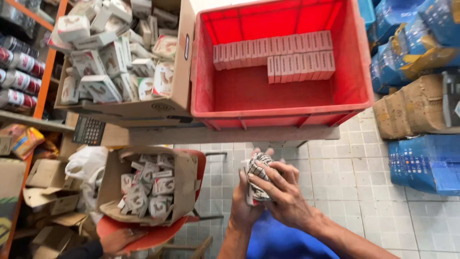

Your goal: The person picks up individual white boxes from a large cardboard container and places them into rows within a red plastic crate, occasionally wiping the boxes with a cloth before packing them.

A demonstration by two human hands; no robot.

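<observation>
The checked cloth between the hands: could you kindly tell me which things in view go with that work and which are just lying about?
In hand:
- checked cloth
- left hand
- right hand

Lying about:
- red crate holding rows of small boxes
- cardboard carton of loose white boxes
- calculator
- blue packs
</observation>
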